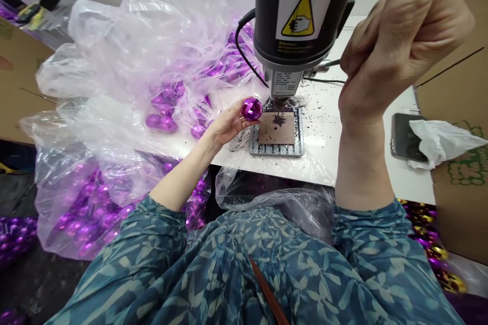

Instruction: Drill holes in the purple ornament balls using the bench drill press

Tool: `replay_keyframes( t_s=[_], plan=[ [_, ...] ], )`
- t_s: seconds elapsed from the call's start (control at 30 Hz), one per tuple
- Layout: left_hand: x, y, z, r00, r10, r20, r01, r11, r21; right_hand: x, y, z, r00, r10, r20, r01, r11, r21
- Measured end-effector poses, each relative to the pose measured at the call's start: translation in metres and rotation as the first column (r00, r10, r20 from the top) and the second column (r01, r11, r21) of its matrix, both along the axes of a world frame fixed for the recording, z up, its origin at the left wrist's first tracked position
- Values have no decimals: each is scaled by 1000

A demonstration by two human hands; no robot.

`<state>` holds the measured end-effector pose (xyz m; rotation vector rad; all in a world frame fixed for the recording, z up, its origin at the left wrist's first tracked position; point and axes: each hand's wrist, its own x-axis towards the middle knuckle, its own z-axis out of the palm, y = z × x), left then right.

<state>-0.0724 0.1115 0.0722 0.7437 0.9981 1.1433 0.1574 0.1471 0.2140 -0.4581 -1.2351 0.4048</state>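
Observation:
My left hand pinches a shiny purple faceted ball between its fingertips, just left of the drill press table. A brown board with dark shavings lies on that table under the chuck. Raised high at the right, my right hand is closed around the drill press feed lever, of which only a thin metal rod shows. The dark grey drill press head with a yellow warning label hangs above the board.
A large clear plastic bag full of purple balls spreads over the left of the white table. A phone and crumpled white plastic lie right, beside a cardboard box. More baubles lie below.

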Motion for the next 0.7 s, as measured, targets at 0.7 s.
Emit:
replay_keyframes(
  t_s=[0.7],
  plan=[
    [27,-20,-19,986,-127,105,140,983,-118,-3,-2,2,995,89,-44,-89,996,13]
  ],
)
